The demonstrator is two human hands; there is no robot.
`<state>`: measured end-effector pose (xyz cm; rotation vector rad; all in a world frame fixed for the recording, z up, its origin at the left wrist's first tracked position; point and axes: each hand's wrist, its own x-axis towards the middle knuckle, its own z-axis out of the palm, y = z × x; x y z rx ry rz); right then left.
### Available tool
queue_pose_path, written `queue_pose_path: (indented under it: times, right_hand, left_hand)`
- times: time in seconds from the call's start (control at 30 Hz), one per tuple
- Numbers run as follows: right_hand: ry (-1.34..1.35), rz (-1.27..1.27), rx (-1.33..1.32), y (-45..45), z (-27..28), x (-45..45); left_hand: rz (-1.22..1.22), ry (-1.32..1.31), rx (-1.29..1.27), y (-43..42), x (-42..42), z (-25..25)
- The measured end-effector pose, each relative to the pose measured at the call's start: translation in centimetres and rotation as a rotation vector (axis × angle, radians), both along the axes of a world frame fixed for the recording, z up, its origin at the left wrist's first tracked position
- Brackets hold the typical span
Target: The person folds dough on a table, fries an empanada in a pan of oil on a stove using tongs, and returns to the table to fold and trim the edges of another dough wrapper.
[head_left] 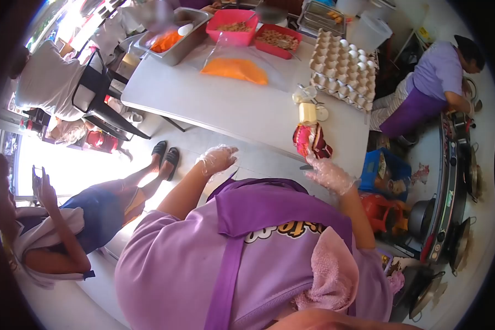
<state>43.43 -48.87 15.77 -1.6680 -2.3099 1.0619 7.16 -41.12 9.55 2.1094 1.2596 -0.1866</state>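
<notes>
My left hand (218, 160), in a clear plastic glove, is held in front of the table edge with nothing in it, its fingers apart. At the table's near right edge my right hand (329, 175), gloved too, has its fingers spread beside a red and pink packet (312, 141). A pale yellow block (307, 113) lies just beyond the packet, with a small round lid (322, 113) and a crumpled clear bag (304, 94) close by. On the white table (203, 104), a clear bag of orange filling (235, 71) lies flat.
Egg trays (344, 69) are stacked at the table's right. Pink (232, 27) and red (278, 42) containers and a metal tray (173, 36) stand at the back. One person (429, 82) works by the stoves at right; another (55, 231) holds a phone at left. A chair (102, 99) stands left.
</notes>
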Motion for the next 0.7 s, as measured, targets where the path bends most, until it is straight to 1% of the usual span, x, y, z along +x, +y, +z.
queue_pose_path:
  times: [0.03,0.07,0.1,0.13,0.17,0.2,0.23,0.27,0.3,0.33,0.37,0.4,0.43,0.5,0.53,0.57,0.6,0.63,0.67,0.7]
  right_hand:
    - [0.003,0.01,-0.01,1.9,0.6,-1.2]
    - [-0.089,0.024,-0.092,4.0,1.9,-2.9]
    - [-0.183,0.04,-0.171,6.2,2.5,-3.9]
    - [-0.074,0.065,-0.114,8.4,1.2,-4.1]
    - [-0.072,0.084,-0.115,10.7,0.5,-4.4]
    - [0.044,0.074,-0.007,13.1,-0.2,-4.8]
    - [0.167,0.066,0.098,15.5,-0.9,-5.3]
    - [0.099,0.058,0.241,18.0,-1.5,-6.0]
    - [0.119,0.098,0.263,20.7,-1.5,-6.8]
    - [0.052,0.059,0.341,22.1,-1.6,-7.1]
    - [-0.013,0.017,0.419,23.5,-1.9,-7.2]
    - [0.029,0.027,0.569,26.7,-3.8,-7.4]
    - [0.062,0.053,0.59,29.8,-4.4,-8.1]
    - [0.436,-0.034,0.511,36.1,-4.8,-9.8]
    - [0.563,-0.038,0.455,39.0,-4.9,-10.6]
    - [0.587,-0.029,0.447,41.6,-5.6,-11.4]
    - [0.528,0.01,0.405,44.0,-6.4,-12.1]
    - [0.467,0.046,0.369,45.1,-5.8,-13.1]
    - [0.437,-0.079,0.294,45.3,-5.6,-14.3]
    - [0.447,-0.081,0.296,45.7,-5.2,-15.0]
  left_hand:
    - [-0.005,-0.022,0.041,0.5,-0.3,0.0]
    - [-0.026,-0.055,0.113,0.8,-0.7,-0.9]
    - [-0.013,-0.053,0.108,1.1,-1.1,-1.7]
    - [0.017,-0.079,0.073,1.2,-1.0,-1.4]
    - [0.051,-0.104,0.04,1.4,-0.9,-0.8]
    - [0.066,-0.115,0.022,1.8,-1.0,0.0]
    - [0.061,-0.102,0.037,2.2,-1.5,-0.6]
    - [0.083,-0.093,-0.004,2.0,-2.0,-0.8]
    - [0.112,-0.083,-0.023,3.0,-2.8,-0.5]
    - [0.152,-0.1,-0.058,4.2,-3.1,0.3]
    - [0.131,-0.007,-0.123,3.9,-2.9,1.2]
    - [0.142,0.0,-0.103,4.6,-3.6,1.9]
    - [0.148,0.009,-0.093,5.2,-4.3,2.6]
    - [0.192,0.063,-0.031,6.9,-5.0,3.5]
    - [0.205,0.056,0.008,7.7,-5.3,4.0]
    - [0.22,0.078,0.007,8.3,-5.6,4.2]
    - [0.257,0.053,0.07,8.9,-5.9,4.2]
    - [0.287,0.027,0.138,9.6,-6.0,4.6]
    - [0.283,0.022,0.172,10.2,-6.1,5.0]
    - [0.282,0.032,0.176,10.6,-6.1,5.4]
